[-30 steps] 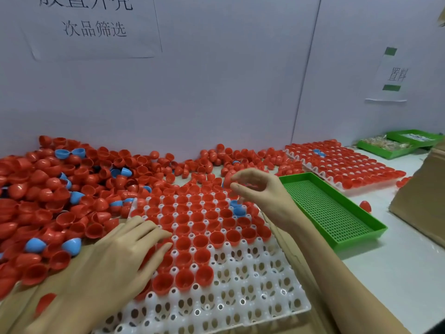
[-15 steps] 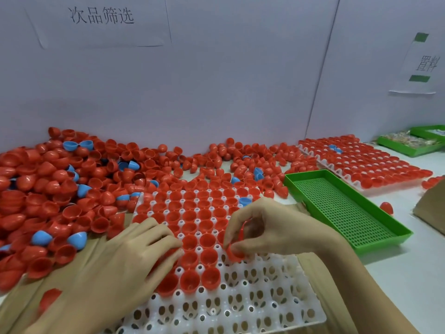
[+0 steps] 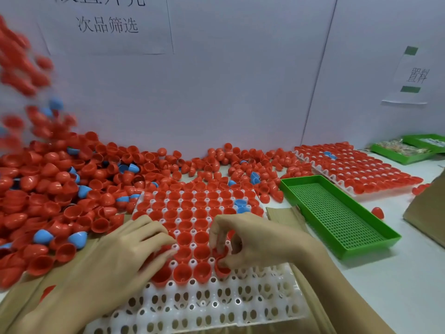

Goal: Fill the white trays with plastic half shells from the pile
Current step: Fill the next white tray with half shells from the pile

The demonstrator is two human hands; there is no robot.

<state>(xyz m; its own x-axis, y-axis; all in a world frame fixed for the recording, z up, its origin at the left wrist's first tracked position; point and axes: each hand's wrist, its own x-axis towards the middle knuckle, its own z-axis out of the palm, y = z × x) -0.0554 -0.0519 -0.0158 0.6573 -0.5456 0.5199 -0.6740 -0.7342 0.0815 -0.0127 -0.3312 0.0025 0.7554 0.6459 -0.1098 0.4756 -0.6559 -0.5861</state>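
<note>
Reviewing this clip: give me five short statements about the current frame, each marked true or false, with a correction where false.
1. The right hand pinches a red plastic half shell over the white moulded tray. True.
2. The white moulded tray's nearest rows are full. False: they hold no shells.
3. The green perforated plastic tray holds red shells. False: nothing lies in it.
4. A few blue plastic half shells sit in the white moulded tray. True.
5. The left hand is lifted off the tray. False: its fingers rest on seated shells.
</note>
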